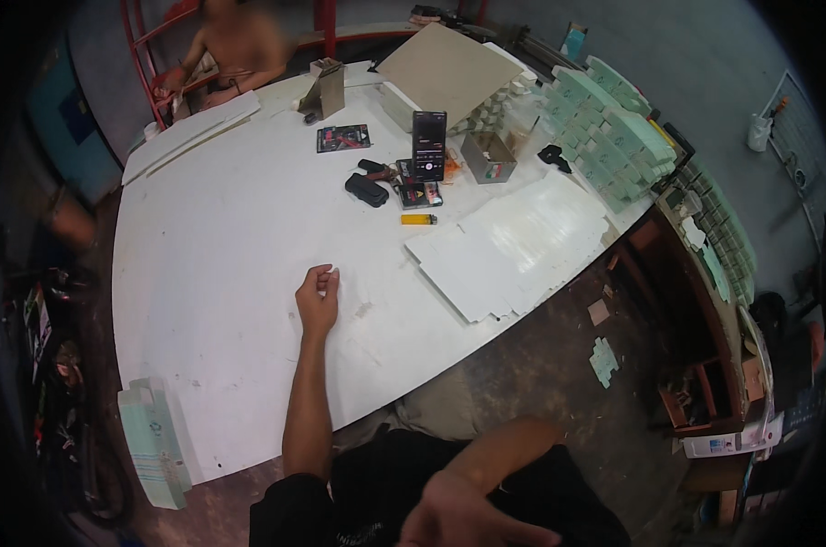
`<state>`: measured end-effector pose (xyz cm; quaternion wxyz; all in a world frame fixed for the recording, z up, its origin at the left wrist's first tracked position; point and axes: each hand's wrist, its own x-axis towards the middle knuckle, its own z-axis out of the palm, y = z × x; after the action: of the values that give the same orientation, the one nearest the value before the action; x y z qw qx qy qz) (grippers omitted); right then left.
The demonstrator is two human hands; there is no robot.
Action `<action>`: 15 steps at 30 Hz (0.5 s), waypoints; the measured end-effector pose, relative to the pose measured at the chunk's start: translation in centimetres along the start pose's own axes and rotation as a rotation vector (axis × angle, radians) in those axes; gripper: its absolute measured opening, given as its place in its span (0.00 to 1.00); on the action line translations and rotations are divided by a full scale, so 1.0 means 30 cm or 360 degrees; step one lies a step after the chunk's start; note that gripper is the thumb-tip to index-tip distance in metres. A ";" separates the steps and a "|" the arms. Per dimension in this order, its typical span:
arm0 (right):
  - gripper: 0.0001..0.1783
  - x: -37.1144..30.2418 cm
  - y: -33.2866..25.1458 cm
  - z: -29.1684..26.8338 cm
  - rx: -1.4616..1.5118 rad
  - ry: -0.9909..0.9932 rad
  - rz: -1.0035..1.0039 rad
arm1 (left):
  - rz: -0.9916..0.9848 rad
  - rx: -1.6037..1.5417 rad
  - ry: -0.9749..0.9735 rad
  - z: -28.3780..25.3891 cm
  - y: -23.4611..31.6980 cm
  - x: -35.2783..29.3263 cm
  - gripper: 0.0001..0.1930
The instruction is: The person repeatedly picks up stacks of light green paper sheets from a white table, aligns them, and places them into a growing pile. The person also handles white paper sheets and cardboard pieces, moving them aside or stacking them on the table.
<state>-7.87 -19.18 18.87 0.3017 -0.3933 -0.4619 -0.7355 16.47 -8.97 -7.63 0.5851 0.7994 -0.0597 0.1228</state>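
Observation:
My left hand [317, 299] rests on the white tabletop [221, 264] with its fingers loosely curled in, and I see nothing in them. A yellow lighter [419, 220] lies farther off to its right. Low in the picture, my right hand [472, 515] is held back close to my body, away from the table. One digit stretches out to the right; the lower edge cuts off the rest, and no object shows in it. A stack of flat white card sheets [513, 242] lies on the table's right side. Beyond the lighter, a phone [428, 150] stands upright with its screen lit.
Dark pouch-like items [367, 189] and a blister pack [342, 138] lie mid-table. Folded green cartons [604, 132] are piled at the far right, near a small open box [488, 157]. Another green carton [151, 442] stands at the near left corner. A person [235, 55] sits beyond the far edge.

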 end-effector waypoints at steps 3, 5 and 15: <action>0.26 -0.010 -0.011 0.022 0.0301 -0.0138 0.0247 | 0.0180 0.0076 0.0103 0.050 -0.083 -0.013 0.12; 0.26 -0.004 -0.022 -0.003 0.0642 -0.0243 0.0485 | 0.0138 -0.0048 -0.0003 0.092 -0.044 0.007 0.11; 0.28 -0.060 0.026 -0.185 0.1534 -0.0475 0.1513 | -0.0016 0.0012 -0.0025 0.010 0.005 -0.013 0.12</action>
<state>-7.98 -24.45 16.21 0.6655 -0.4722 -0.5512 -0.1741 16.09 -9.32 -7.67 0.5822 0.8028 -0.0598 0.1137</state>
